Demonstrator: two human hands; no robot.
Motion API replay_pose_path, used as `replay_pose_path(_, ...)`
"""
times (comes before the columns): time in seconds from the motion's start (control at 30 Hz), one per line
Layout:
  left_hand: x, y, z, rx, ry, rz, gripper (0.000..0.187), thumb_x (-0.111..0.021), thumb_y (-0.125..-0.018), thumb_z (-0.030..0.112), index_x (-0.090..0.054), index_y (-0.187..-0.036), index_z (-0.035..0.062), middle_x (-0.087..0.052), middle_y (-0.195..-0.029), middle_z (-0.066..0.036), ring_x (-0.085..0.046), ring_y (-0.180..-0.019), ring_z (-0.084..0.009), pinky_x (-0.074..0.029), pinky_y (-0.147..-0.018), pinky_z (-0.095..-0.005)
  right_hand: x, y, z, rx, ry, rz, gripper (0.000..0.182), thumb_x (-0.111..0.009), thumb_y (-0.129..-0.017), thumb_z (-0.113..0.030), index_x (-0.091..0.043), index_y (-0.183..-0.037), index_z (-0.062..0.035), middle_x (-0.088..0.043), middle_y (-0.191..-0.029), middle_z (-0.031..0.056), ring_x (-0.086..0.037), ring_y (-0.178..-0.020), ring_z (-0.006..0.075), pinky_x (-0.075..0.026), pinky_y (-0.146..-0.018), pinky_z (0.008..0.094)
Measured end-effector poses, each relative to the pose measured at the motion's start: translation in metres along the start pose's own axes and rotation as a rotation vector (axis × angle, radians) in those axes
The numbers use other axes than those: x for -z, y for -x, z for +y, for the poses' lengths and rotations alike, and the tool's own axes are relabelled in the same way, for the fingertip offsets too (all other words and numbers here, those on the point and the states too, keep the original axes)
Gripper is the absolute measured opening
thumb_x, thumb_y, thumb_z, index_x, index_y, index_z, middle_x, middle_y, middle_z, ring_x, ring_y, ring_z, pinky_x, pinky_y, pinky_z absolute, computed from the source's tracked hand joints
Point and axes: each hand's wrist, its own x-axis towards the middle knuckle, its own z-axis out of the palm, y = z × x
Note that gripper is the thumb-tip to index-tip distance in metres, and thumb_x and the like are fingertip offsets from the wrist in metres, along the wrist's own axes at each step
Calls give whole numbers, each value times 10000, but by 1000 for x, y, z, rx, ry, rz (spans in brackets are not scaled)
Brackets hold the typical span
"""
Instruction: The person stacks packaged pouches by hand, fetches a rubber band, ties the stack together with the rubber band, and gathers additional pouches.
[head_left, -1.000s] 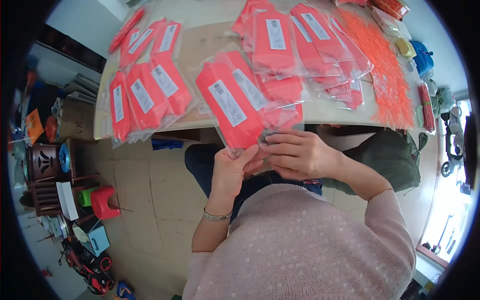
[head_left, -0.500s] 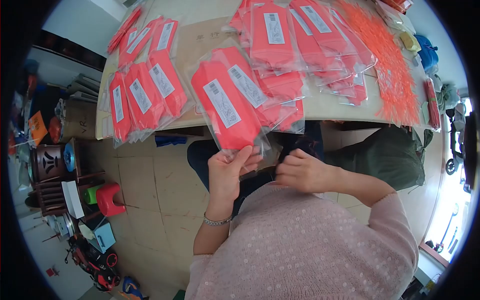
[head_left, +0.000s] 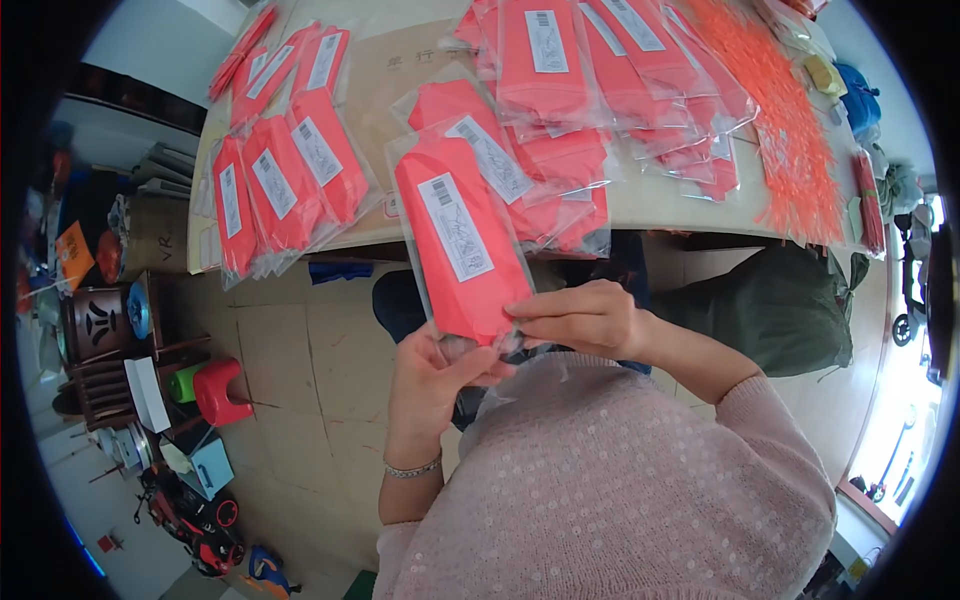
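Far left, on the floor: a red stool beside a dark wooden rack, clutter below it.

Left edge of the counter — a fanned row of red bagged packets, each with a white barcode label, overlapping one another and overhanging the counter's near edge.

Centre, below the counter edge and above the lap: one red packet in a clear bag, label facing the camera, held upright with a slight lean to the left. Its upper part overlaps the view of the packets lying on the counter behind it; whether it touches them cannot be told.

Left hand: fingers curled closed around the bag's lower end from underneath, thumb across the front. A bracelet sits on that wrist.

Right hand: fingertips pinched shut on the bag's lower right corner, just beside the left hand's thumb — the two hands nearly touching.

Right of centre on the counter: a larger loose pile of labelled red packets. Further right, a spread of small orange pieces. Below the counter on the right, a dark green bag.
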Motion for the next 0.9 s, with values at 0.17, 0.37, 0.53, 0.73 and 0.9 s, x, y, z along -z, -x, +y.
replay_pose_path(0.17, 7, 0, -8, -602, -337, 312, 586, -591, -808, -24, -312, -1322, 9, -537, -1182, -217, -656, -819, -264, -560, -674, -295, 4, -5, -13, -180, -112, 139, 196, -725, -699, -78, -640, -865, -16, -646, -987, 137, -656, -780, 213, -552, -635, 270)
replay_pose_path(0.37, -6, -2, -17, -989, -808, 79, 366, -665, -747, -31, -563, -1098, -46, -672, -887, -166, -679, -753, -232, -521, -638, -253, -4, -1, -21, -290, -162, 147, 135, -695, -748, -78, -647, -850, -5, -631, -1026, 161, -648, -770, 194, -539, -643, 264)
replay_pose_path(0.53, -2, -7, -34, -846, -664, 170, 347, -648, -775, -35, -547, -1106, -64, -670, -874, -184, -669, -787, -200, -524, -684, -254, -15, 3, -31, -536, -327, 361, 88, -673, -778, -47, -654, -839, 13, -600, -1009, 137, -602, -748, 133, -491, -646, 221)
replay_pose_path(0.73, -7, -5, -42, -644, -288, 317, 338, -637, -778, -69, -536, -1101, -58, -663, -865, -192, -651, -774, -173, -528, -708, -253, -15, 5, -40, -879, -643, 374, 90, -633, -827, -56, -656, -871, 18, -605, -887, 72, -573, -729, 82, -474, -629, 200)
replay_pose_path(0.9, -14, -8, -45, -663, -237, 397, 340, -645, -759, -89, -520, -1073, -44, -660, -840, -194, -650, -752, -180, -538, -687, -257, -17, 5, -39, -879, -683, 362, 98, -615, -841, -60, -651, -879, 24, -628, -852, 78, -594, -748, 92, -495, -655, 209)
